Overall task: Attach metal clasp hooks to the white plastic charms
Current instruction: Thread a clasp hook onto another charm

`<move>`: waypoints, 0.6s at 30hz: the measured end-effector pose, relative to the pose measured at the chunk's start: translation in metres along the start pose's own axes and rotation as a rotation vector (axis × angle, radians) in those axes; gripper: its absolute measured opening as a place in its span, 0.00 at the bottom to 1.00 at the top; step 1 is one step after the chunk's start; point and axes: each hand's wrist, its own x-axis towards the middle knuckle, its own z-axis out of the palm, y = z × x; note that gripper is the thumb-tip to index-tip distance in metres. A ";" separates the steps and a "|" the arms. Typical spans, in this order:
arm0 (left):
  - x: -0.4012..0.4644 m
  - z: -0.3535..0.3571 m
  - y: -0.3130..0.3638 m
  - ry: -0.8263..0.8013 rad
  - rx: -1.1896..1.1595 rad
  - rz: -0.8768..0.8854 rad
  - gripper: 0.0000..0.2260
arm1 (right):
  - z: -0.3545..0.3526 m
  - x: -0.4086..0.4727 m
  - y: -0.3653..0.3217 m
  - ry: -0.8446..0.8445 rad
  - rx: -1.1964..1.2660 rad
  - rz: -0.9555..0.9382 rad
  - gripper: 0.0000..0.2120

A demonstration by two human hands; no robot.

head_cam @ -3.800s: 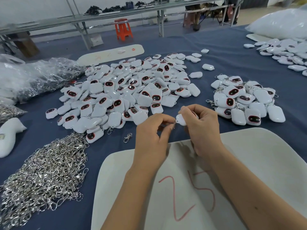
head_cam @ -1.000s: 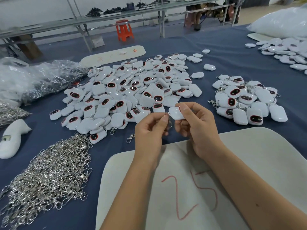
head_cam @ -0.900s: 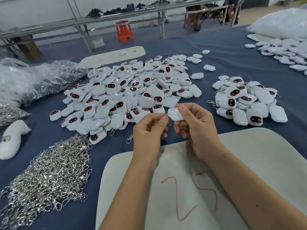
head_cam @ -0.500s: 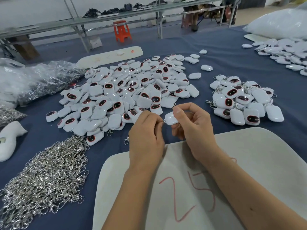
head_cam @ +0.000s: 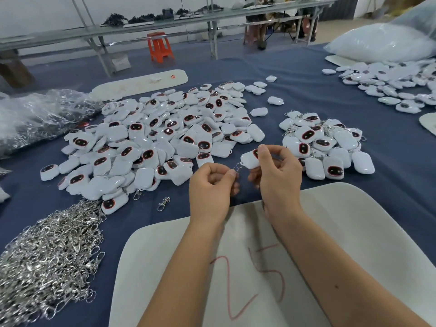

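Above the near board [head_cam: 354,232], hands have drawn apart: right hand [head_cam: 278,171] pinches the charm [head_cam: 249,160], left hand [head_cam: 212,185] pinches the hook [head_cam: 238,166], now stretched between them, apparently attached.

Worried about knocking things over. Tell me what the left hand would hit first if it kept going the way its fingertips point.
The left hand, pinching a metal clasp, points up-right toward the white charm in the right hand. It would probably meet that charm first; depth is hard to judge from one view.
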 end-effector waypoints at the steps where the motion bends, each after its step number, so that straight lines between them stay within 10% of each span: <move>1: 0.004 0.008 0.003 0.003 -0.067 -0.063 0.05 | -0.003 0.004 0.000 0.047 0.012 0.004 0.08; 10: 0.021 0.084 0.017 -0.117 -0.252 -0.033 0.06 | -0.018 0.022 -0.006 0.179 0.170 -0.084 0.30; 18: 0.014 0.051 0.005 0.076 -0.315 -0.074 0.07 | -0.007 0.004 -0.001 0.044 -0.419 -0.323 0.09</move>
